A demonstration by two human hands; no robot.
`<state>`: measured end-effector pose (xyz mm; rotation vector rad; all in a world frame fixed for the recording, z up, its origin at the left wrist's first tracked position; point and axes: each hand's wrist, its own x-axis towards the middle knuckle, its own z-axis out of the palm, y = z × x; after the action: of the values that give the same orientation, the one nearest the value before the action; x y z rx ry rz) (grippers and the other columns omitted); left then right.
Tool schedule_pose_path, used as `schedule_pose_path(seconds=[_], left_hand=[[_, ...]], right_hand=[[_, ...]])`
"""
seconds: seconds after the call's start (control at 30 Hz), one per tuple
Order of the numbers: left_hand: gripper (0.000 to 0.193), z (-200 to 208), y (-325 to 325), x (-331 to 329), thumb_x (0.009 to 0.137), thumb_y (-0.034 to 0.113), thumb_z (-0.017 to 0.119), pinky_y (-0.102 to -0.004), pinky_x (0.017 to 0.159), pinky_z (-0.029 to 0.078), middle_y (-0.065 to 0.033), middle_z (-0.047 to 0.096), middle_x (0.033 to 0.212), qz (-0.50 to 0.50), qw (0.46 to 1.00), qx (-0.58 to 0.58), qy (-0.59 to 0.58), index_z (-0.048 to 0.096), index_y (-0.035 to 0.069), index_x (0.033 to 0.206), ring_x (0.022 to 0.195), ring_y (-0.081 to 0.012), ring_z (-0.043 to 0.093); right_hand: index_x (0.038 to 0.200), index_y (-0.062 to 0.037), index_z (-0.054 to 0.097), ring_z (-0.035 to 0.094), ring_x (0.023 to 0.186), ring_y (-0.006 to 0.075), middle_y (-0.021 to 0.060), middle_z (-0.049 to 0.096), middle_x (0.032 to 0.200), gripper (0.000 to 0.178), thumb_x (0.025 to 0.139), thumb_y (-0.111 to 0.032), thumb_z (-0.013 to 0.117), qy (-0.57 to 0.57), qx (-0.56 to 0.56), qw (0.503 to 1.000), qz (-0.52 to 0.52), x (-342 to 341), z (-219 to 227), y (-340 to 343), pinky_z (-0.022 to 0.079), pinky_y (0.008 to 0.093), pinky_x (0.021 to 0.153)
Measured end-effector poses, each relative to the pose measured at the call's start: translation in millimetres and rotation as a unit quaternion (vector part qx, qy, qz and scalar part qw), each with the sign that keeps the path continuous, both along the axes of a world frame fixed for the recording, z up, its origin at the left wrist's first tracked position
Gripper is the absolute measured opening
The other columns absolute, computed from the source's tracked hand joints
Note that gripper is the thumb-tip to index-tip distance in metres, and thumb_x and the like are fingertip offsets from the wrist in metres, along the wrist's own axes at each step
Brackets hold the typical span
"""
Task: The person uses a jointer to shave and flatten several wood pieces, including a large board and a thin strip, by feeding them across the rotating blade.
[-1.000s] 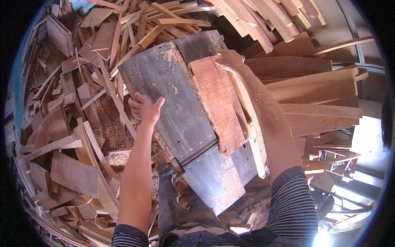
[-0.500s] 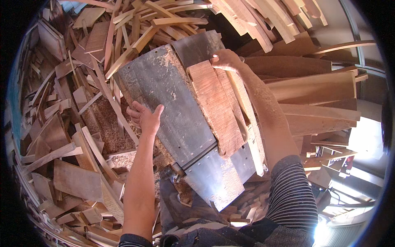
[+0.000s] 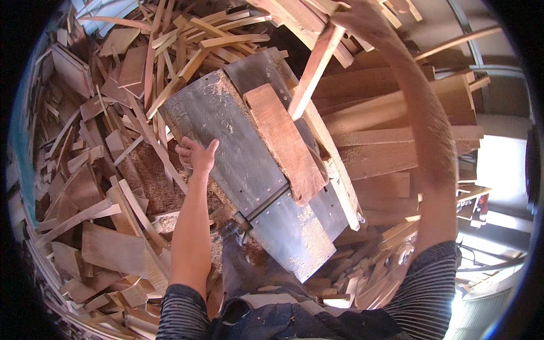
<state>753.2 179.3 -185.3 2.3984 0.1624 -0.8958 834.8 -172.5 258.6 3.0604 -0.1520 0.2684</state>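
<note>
My left hand (image 3: 197,154) rests at the left edge of a grey metal machine table (image 3: 226,130), thumb raised and fingers apart over the rim. It holds nothing. Far up on the right, my right hand (image 3: 360,21) grips a straight wooden piece (image 3: 317,72) by its upper end. The lower end of that piece slants down over the table. A reddish wooden board (image 3: 286,141) with rounded corners lies across the middle of the table, covering part of it. Beside it, along the right edge, runs a long wooden fence strip (image 3: 337,164).
Offcuts (image 3: 113,249) and sawdust crowd the left side. Curved strips (image 3: 221,39) are heaped beyond the table. Wide boards (image 3: 391,113) are stacked at the right, and small scraps (image 3: 362,277) lie near my right elbow. Bright light enters at the far right.
My right hand has lifted off the far end of the table and swung up and right, carrying the wooden piece. My left hand stays at the table's left edge.
</note>
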Motion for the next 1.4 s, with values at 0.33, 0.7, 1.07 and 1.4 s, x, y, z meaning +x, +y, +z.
schedule_pose_path(seconds=[0.33,0.7,1.07,1.4], left_hand=[[0.128,16,40,24,0.086,0.071,0.071,-0.0604,0.117,0.025,-0.0404,0.000,0.162,0.033,0.998,-0.010,-0.044,-0.002,0.001,0.163,0.149,-0.0519,0.019],[0.096,21,-33,58,0.097,0.058,0.062,-0.0555,0.126,0.020,-0.0346,0.027,0.164,-0.187,0.913,0.006,-0.362,0.030,-0.011,0.157,0.155,-0.0478,0.023],[0.120,55,-211,82,0.076,0.081,0.069,-0.0634,0.119,0.032,-0.0347,0.031,0.161,-0.070,0.973,0.016,-0.219,0.039,-0.003,0.156,0.149,-0.0534,0.030],[0.089,43,-201,115,0.084,0.068,0.067,-0.0590,0.119,0.030,-0.0196,0.044,0.158,-0.181,0.961,0.045,-0.203,0.056,0.005,0.146,0.148,-0.0437,0.030]], right_hand=[[0.132,0.0028,0.066,0.070,0.091,0.0216,0.0141,0.076,0.111,0.048,0.092,-0.025,0.066,-0.067,0.238,0.941,-0.230,-384,81,85,0.055,0.0351,0.083],[0.137,0.0042,0.062,0.069,0.100,0.0227,0.0149,0.072,0.113,0.056,0.088,-0.021,0.067,-0.200,0.405,0.644,-0.618,-755,-26,309,0.055,0.0351,0.089],[0.136,0.0017,0.063,0.066,0.102,0.0256,0.0148,0.063,0.117,0.065,0.072,0.001,0.075,0.051,0.270,0.707,-0.652,-710,-45,377,0.056,0.0381,0.086],[0.124,-0.0011,0.066,0.069,0.091,0.0263,0.0135,0.060,0.110,0.056,0.069,0.008,0.074,0.047,0.300,0.703,-0.643,-774,-110,392,0.058,0.0356,0.074]])
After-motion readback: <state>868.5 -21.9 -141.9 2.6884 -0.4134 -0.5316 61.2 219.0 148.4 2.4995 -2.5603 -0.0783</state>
